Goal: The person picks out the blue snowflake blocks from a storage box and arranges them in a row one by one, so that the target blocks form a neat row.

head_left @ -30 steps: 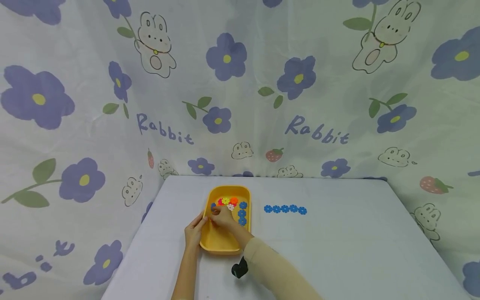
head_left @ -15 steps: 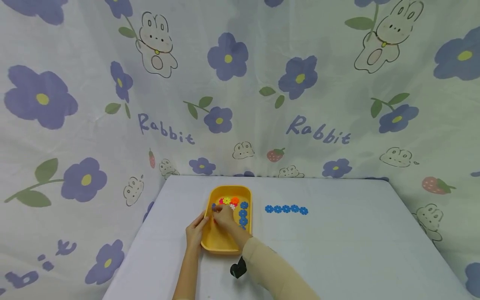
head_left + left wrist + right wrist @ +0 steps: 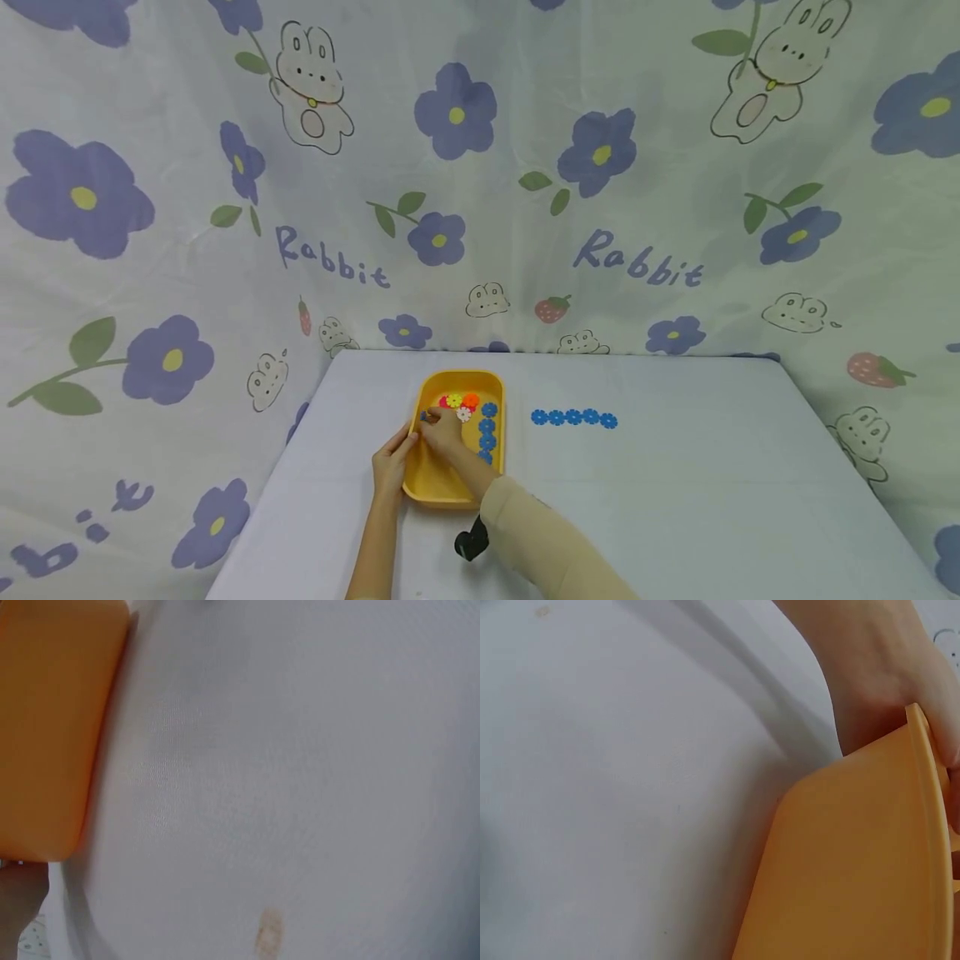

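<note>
A yellow tray (image 3: pixel 442 490) lies on the white table, left of its middle. My left hand (image 3: pixel 392 461) grips its left wall, thumb at the rim. My right hand (image 3: pixel 442 432) reaches inside, fingertips drawn together near the left wall; they seem to pinch a small blue flower-shaped piece (image 3: pixel 423 415), mostly hidden. Along the tray's right side runs a column of several blue flower-shaped pieces (image 3: pixel 487 426), its lower end partly covered by the right forearm. Yellow (image 3: pixel 453 401), orange (image 3: pixel 470 401), white (image 3: pixel 463 413) and pinkish-red flower-shaped pieces cluster at the far end.
On the table right of the tray, several blue flower-shaped pieces form a row (image 3: pixel 573 417). A black object (image 3: pixel 472 542) shows beside the right sleeve. A patterned curtain (image 3: pixel 510 208) stands behind the table. The tray's outer wall (image 3: pixel 847 847) fills part of the right wrist view.
My right hand has shifted slightly left within the tray, and the blue piece at its fingertips shows a little farther left. More of the blue column's lower end is visible. My left hand keeps its grip.
</note>
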Action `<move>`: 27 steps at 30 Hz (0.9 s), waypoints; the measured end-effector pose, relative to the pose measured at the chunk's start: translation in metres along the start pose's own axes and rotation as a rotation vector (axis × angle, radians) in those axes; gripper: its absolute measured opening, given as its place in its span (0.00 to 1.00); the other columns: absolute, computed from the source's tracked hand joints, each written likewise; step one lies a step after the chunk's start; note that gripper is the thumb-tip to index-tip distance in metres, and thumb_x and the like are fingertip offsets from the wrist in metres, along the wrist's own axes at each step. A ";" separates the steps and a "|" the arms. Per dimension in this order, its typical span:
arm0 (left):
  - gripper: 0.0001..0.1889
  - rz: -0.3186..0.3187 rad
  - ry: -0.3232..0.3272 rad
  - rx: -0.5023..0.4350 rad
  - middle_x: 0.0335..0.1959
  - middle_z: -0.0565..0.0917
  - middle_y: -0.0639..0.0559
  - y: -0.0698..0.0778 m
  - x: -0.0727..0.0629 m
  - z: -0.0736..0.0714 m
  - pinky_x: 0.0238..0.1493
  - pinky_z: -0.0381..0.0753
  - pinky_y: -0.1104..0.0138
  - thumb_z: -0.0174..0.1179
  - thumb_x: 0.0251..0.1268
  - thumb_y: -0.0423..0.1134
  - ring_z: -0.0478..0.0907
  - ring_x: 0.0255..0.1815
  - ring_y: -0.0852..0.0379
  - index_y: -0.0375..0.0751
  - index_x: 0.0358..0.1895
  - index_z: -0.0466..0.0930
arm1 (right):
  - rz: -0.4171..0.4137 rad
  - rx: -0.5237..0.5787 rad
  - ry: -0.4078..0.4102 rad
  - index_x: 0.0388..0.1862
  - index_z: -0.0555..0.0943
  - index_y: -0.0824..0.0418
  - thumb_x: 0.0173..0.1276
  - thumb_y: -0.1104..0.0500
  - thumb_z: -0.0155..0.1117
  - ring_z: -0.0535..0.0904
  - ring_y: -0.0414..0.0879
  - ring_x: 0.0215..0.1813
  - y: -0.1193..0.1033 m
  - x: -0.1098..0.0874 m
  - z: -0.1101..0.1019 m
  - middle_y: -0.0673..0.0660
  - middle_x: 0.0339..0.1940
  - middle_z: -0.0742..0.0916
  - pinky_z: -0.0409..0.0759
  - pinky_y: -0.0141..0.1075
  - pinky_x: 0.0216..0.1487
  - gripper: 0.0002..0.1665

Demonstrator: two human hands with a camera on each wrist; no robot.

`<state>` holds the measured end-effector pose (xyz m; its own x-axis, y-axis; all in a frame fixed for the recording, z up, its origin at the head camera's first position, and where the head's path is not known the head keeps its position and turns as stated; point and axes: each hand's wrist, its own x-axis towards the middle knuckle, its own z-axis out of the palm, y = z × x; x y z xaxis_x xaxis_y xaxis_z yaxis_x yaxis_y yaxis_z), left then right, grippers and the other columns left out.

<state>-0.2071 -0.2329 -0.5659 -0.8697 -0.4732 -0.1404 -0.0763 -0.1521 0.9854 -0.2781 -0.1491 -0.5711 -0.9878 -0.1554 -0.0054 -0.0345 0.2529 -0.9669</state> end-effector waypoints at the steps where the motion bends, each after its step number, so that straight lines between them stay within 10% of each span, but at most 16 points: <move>1: 0.25 -0.004 -0.001 0.001 0.55 0.80 0.49 0.000 0.000 0.000 0.48 0.75 0.83 0.65 0.59 0.40 0.75 0.54 0.66 0.31 0.58 0.74 | -0.004 -0.026 0.019 0.48 0.80 0.75 0.60 0.67 0.63 0.84 0.54 0.39 -0.008 -0.006 -0.003 0.66 0.37 0.86 0.85 0.38 0.39 0.18; 15: 0.25 -0.027 -0.049 0.035 0.63 0.72 0.43 0.000 0.000 -0.002 0.56 0.73 0.77 0.61 0.63 0.40 0.65 0.67 0.47 0.33 0.61 0.71 | -0.014 -0.064 -0.070 0.46 0.80 0.77 0.60 0.68 0.64 0.84 0.50 0.38 -0.015 -0.024 -0.014 0.65 0.37 0.87 0.85 0.34 0.37 0.16; 27: 0.28 -0.051 -0.042 0.051 0.65 0.70 0.41 0.002 -0.002 0.000 0.63 0.69 0.69 0.62 0.63 0.44 0.63 0.68 0.48 0.33 0.62 0.70 | 0.146 0.495 -0.254 0.56 0.73 0.79 0.69 0.71 0.51 0.85 0.50 0.36 -0.029 -0.005 -0.087 0.69 0.49 0.81 0.84 0.38 0.45 0.18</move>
<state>-0.2055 -0.2324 -0.5638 -0.8839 -0.4287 -0.1870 -0.1446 -0.1297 0.9810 -0.2851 -0.0723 -0.5206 -0.9074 -0.3927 -0.1500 0.2354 -0.1790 -0.9553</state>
